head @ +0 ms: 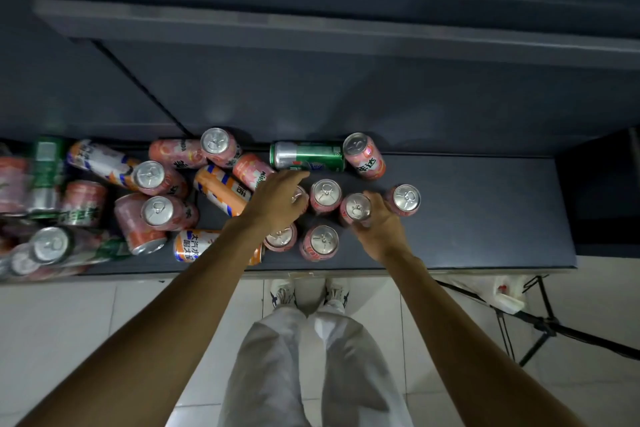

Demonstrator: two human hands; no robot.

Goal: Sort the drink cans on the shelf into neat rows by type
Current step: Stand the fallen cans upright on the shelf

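Many drink cans crowd a dark shelf (pixel 485 218). Several pink cans stand upright near the middle, such as one pink can (pixel 325 194) and a lower pink can (pixel 320 242). My right hand (pixel 379 225) is closed around an upright pink can (pixel 356 209). My left hand (pixel 280 199) reaches over another upright pink can (pixel 300 196), fingers spread toward a green can (pixel 308 156) lying on its side. Orange-and-white cans (pixel 221 189) lie tipped among a pile of pink and green cans at the left.
The shelf's right part beyond the far-right pink can (pixel 405 199) is bare. An upper shelf board (pixel 311 31) overhangs. Below the shelf edge are white floor tiles, my legs and shoes, and a black stand (pixel 540 322) at the right.
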